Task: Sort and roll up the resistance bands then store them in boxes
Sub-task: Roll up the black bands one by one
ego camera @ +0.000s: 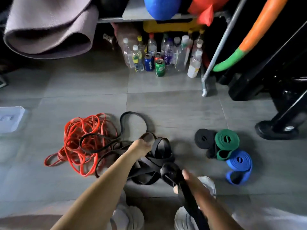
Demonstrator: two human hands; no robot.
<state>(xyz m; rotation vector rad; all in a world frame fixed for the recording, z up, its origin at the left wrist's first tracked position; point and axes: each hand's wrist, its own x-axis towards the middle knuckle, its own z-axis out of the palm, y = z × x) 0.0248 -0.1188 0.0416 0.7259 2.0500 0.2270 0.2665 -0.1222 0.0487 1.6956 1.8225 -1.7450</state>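
Note:
A tangle of wide black resistance bands [154,165] lies on the grey floor in front of my feet. My left hand [143,143] reaches into its top and grips a black band. My right hand [186,181] is closed on another black band that runs back toward me. To the left lies a heap of thin red bands [79,140] with a thin black loop [131,117] across it. Rolled bands sit to the right: black [203,138], green [226,140] and blue [239,161].
A clear plastic box lid [10,119] lies at the far left. Bottles and cans [159,52] stand under a shelf at the back. A black machine base [279,130] and a metal pole [214,53] are at the right. My shoes [206,183] are near the bands.

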